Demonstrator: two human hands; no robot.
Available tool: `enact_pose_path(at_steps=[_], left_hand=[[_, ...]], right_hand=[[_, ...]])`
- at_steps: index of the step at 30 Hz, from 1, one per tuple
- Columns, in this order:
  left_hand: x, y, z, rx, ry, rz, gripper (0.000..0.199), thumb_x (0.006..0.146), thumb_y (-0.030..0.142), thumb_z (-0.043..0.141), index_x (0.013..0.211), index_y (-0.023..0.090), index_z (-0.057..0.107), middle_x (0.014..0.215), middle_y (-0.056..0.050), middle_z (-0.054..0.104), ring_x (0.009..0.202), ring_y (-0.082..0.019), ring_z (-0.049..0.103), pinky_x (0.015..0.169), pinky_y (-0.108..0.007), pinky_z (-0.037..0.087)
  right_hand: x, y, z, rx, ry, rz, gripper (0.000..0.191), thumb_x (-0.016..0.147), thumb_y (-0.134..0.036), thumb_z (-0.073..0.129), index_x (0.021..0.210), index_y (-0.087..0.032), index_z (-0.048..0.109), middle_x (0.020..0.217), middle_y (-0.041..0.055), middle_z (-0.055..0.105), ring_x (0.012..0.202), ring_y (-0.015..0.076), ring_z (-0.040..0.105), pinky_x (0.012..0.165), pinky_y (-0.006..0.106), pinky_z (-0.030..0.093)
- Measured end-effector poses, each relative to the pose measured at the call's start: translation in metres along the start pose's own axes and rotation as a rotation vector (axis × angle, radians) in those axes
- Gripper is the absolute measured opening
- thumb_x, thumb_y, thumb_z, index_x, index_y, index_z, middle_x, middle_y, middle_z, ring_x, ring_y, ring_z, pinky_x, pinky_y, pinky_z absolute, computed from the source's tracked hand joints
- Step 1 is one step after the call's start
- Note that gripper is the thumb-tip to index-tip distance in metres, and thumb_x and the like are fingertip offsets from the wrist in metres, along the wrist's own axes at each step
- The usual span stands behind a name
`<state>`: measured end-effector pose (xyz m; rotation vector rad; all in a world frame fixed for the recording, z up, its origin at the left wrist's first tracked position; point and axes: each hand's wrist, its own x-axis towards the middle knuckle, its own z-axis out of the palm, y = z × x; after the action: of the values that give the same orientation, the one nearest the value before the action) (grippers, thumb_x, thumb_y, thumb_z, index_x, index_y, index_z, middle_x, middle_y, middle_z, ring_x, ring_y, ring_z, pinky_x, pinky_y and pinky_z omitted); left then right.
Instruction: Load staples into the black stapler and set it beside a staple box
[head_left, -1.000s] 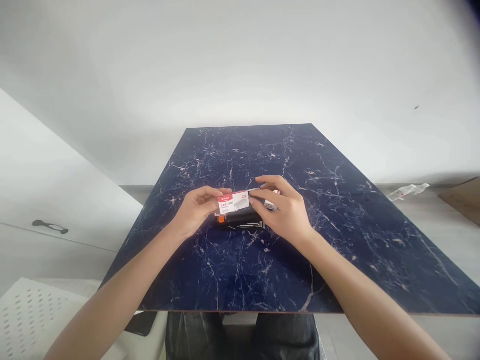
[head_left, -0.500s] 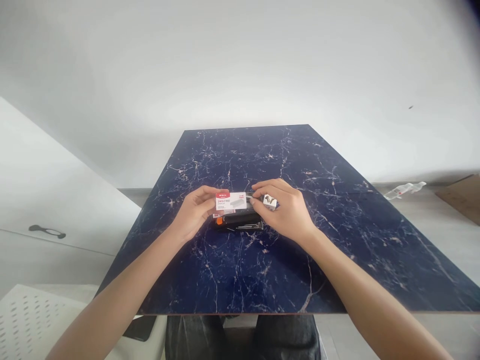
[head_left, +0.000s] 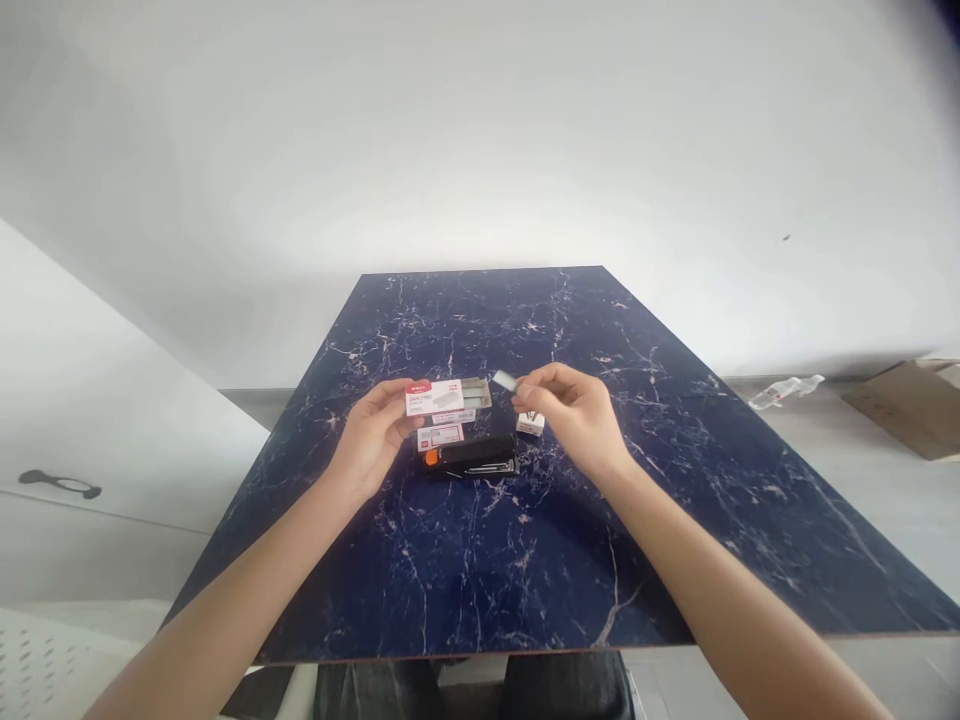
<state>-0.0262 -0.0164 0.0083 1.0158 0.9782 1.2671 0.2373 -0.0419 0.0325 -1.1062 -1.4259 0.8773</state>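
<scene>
My left hand [head_left: 375, 432] grips a red and white staple box [head_left: 436, 398] by its left end. The inner tray [head_left: 477, 394] sticks out of the box's right side, with staples in it. Between the thumb and fingers of my right hand [head_left: 574, 412] is a short silvery strip of staples [head_left: 505, 381], held just right of the tray and apart from it. Below the box, a black stapler [head_left: 472, 456] with an orange end lies on the table. Another white and red box [head_left: 440, 437] lies just behind the stapler.
A small white box [head_left: 531, 423] with a dark print stands under my right hand. The dark blue marbled table [head_left: 465, 570] meets a white wall behind. On the floor at the right are a crumpled clear plastic piece [head_left: 784, 392] and a cardboard box [head_left: 907, 407].
My right hand has drawn away from the staple box with a strip of staples. The box's tray now shows, sticking out to the right. The camera view has shifted slightly.
</scene>
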Motion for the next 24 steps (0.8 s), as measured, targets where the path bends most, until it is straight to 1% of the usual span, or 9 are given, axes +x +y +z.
enact_pose_path(at_steps=[3,7,10,13,15,17,20,22,24], left_hand=[[0.004,-0.003,-0.006,-0.055,0.009,-0.023,0.023,0.082,0.034,0.080,0.102,0.025,0.072,0.115,-0.005,0.075,0.112,-0.023,0.070,0.069,-0.019,0.065],[0.004,-0.003,-0.008,-0.078,-0.051,-0.038,0.025,0.084,0.034,0.079,0.105,0.025,0.070,0.117,-0.005,0.073,0.114,-0.023,0.070,0.071,-0.018,0.066],[0.000,-0.002,-0.003,-0.091,-0.099,-0.071,0.025,0.083,0.033,0.079,0.104,0.025,0.069,0.116,-0.005,0.074,0.113,-0.023,0.070,0.070,-0.019,0.066],[-0.005,-0.001,0.002,-0.059,-0.157,-0.080,0.025,0.084,0.036,0.079,0.103,0.024,0.069,0.116,-0.006,0.074,0.113,-0.026,0.070,0.071,-0.024,0.068],[-0.007,0.000,0.004,-0.064,-0.183,-0.086,0.024,0.083,0.035,0.079,0.102,0.024,0.069,0.116,-0.005,0.074,0.112,-0.026,0.071,0.071,-0.025,0.068],[-0.009,0.001,0.005,-0.109,-0.199,-0.106,0.022,0.083,0.032,0.080,0.100,0.024,0.070,0.112,-0.004,0.075,0.109,-0.024,0.072,0.071,-0.023,0.067],[-0.012,0.005,0.007,-0.180,-0.247,-0.131,0.018,0.084,0.032,0.078,0.099,0.022,0.073,0.106,-0.005,0.076,0.102,-0.022,0.073,0.072,-0.023,0.067],[-0.014,0.008,0.009,-0.194,-0.292,-0.116,0.020,0.085,0.031,0.077,0.102,0.022,0.075,0.105,-0.006,0.075,0.101,-0.022,0.073,0.074,-0.024,0.066],[-0.016,0.009,0.010,-0.188,-0.336,-0.096,0.022,0.084,0.026,0.078,0.106,0.022,0.075,0.108,-0.005,0.075,0.104,-0.021,0.072,0.077,-0.024,0.066]], right_hand=[[0.006,0.008,-0.004,0.268,0.018,0.107,0.019,0.085,-0.040,0.070,0.084,-0.023,0.062,0.086,0.0050,0.074,0.079,0.0215,0.072,0.077,0.040,0.062],[0.010,0.008,-0.007,0.412,0.005,0.210,0.016,0.084,-0.039,0.064,0.087,-0.024,0.057,0.088,0.0047,0.071,0.076,0.0206,0.070,0.066,0.035,0.060],[0.007,0.001,-0.003,0.401,-0.093,0.227,0.022,0.086,-0.044,0.057,0.082,-0.023,0.055,0.085,0.0071,0.067,0.069,0.0201,0.065,0.053,0.033,0.052],[0.001,-0.007,0.005,0.378,-0.198,0.290,0.028,0.088,-0.049,0.058,0.084,-0.021,0.057,0.083,0.0057,0.065,0.060,0.0155,0.055,0.045,0.029,0.041],[-0.004,-0.012,0.011,0.401,-0.246,0.360,0.031,0.088,-0.051,0.062,0.085,-0.021,0.060,0.082,0.0036,0.063,0.057,0.0128,0.050,0.045,0.027,0.037],[-0.008,-0.016,0.015,0.406,-0.285,0.399,0.034,0.088,-0.053,0.064,0.083,-0.020,0.060,0.073,0.0009,0.058,0.055,0.0114,0.045,0.045,0.026,0.033],[-0.010,-0.018,0.016,0.357,-0.323,0.395,0.037,0.089,-0.055,0.065,0.079,-0.020,0.059,0.059,-0.0036,0.046,0.051,0.0096,0.035,0.046,0.025,0.025],[-0.011,-0.018,0.015,0.338,-0.336,0.394,0.037,0.090,-0.054,0.064,0.080,-0.020,0.059,0.057,-0.0056,0.041,0.051,0.0085,0.029,0.047,0.025,0.021],[-0.011,-0.016,0.014,0.336,-0.344,0.405,0.037,0.091,-0.054,0.064,0.080,-0.020,0.058,0.056,-0.0071,0.035,0.051,0.0079,0.024,0.048,0.025,0.018]])
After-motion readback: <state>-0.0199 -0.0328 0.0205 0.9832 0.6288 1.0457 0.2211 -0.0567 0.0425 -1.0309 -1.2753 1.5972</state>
